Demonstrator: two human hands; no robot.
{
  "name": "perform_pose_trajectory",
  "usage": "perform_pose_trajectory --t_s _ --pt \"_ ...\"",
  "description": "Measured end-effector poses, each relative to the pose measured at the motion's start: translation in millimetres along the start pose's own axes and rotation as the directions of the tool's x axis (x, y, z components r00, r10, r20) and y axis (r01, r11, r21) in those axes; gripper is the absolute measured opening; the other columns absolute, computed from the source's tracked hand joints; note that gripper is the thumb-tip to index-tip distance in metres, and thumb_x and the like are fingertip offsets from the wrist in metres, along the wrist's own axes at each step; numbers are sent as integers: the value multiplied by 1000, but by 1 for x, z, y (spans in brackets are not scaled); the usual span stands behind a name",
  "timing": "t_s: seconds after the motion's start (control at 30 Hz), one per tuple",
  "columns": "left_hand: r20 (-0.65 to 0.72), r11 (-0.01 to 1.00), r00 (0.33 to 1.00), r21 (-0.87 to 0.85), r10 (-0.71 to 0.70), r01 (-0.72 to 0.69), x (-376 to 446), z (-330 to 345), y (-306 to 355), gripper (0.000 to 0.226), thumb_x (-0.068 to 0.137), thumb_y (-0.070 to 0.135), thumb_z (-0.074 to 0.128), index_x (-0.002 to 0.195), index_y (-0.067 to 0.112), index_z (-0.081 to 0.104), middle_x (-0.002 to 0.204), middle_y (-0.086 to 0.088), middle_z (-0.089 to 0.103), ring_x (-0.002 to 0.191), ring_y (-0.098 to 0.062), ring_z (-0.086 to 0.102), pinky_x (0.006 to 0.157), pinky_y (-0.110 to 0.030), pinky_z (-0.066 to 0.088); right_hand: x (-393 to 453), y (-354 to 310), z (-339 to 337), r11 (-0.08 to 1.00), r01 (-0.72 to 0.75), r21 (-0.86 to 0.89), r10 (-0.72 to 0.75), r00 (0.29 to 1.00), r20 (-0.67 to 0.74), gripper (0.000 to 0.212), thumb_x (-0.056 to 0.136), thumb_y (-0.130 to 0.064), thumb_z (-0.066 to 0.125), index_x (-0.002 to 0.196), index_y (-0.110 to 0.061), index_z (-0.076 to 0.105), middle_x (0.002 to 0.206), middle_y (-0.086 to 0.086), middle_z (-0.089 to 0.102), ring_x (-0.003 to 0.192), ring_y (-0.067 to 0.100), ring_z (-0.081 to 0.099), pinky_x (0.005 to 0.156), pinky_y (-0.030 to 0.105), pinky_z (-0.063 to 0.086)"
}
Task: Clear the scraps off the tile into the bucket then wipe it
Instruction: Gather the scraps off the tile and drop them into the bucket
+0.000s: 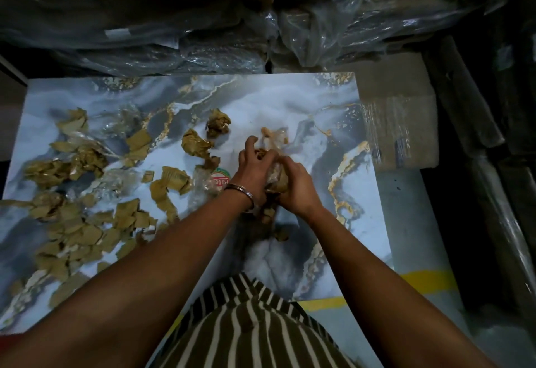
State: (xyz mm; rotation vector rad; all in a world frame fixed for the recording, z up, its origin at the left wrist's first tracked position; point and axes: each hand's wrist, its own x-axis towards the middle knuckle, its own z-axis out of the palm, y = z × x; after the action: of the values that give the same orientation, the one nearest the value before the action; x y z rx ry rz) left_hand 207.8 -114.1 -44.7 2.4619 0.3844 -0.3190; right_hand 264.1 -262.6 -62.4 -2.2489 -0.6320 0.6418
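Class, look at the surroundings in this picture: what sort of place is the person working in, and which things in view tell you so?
Probably a storeroom or warehouse. Plastic-wrapped bundles are stacked behind the marble-patterned tile, a shrink-wrapped cardboard box sits beside it, and the grey floor carries a yellow painted line.

One head-worn wide-angle view, looking steeply down and forward.

The camera sits above the person's striped shirt (255,335) at 6 o'clock and faces toward 12 o'clock, close over the tile (290,100), which fills the middle. Both forearms reach up from the bottom edge. Plastic-wrapped bundles (362,19) cross the top; the floor (412,222) shows at 3 o'clock.
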Motion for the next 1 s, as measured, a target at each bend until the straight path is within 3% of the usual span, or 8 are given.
perform_pose_trajectory --t_s 0.13,0.2,0.33,0.47,0.63,0.73,0.87,1.0 --pt "-153 992 987 -101 57 -73 -11 2 8 95 53 6 80 133 37 41 161 -7 -14 145 -46 20 110 -47 41 -12 -7 -6 996 13 86 -2 992 -126 78 67 -19 89 137 -29 57 125 -4 70 113 14 68 93 40 59" --pt "-218 984 971 -125 97 -126 -15 0 14 88 56 6 76 133 35 43 163 -11 -6 150 -42 12 116 -47 32 -17 -10 -10 995 30 95 -14 987 -163 80 65 -17 91 137 -29 57 124 -5 70 111 12 68 91 38 59" --pt "-211 981 969 -121 126 -154 -26 -15 27 96 50 2 78 138 22 45 155 -21 21 144 -41 21 114 -53 36 -26 -18 -19 990 83 117 -57 977 -207 74 66 -11 93 129 -27 59 112 -9 72 100 5 69 79 25 58" --pt "-278 975 949 -119 147 -186 -39 -31 35 98 51 -4 74 135 28 36 153 -20 26 143 -40 23 113 -50 38 -30 -33 -26 989 131 75 -112 971 -213 80 65 -15 93 133 -30 56 117 -8 71 102 8 68 77 10 50" --pt "-391 977 911 -103 133 -187 -54 -55 39 98 51 -6 71 135 31 34 151 -22 31 140 -42 31 111 -46 39 -28 -63 -37 967 242 81 -221 951 -215 81 63 -16 93 133 -33 55 122 -12 70 109 10 68 88 32 58" --pt "-441 978 891 -112 110 -176 -67 -76 35 94 54 -4 69 134 32 36 149 -20 33 137 -41 35 108 -42 39 -25 -88 -41 938 329 109 -305 932 -194 80 64 -16 94 132 -32 56 121 -12 70 110 7 68 91 34 58" --pt "-556 989 829 -75 65 -127 -90 -105 15 77 59 9 70 133 20 53 145 -19 39 129 -39 42 104 -43 45 -17 -132 -32 891 439 112 -423 895 -141 80 63 -21 98 132 -27 57 118 -11 70 107 8 69 91 35 58" --pt "-647 995 762 -61 24 -83 -130 -130 -20 84 55 4 73 132 21 45 143 -22 40 127 -42 44 104 -44 45 -15 -179 0 838 527 145 -522 850 -71 80 63 -27 98 132 -24 58 121 -5 71 108 17 70 90 45 58"
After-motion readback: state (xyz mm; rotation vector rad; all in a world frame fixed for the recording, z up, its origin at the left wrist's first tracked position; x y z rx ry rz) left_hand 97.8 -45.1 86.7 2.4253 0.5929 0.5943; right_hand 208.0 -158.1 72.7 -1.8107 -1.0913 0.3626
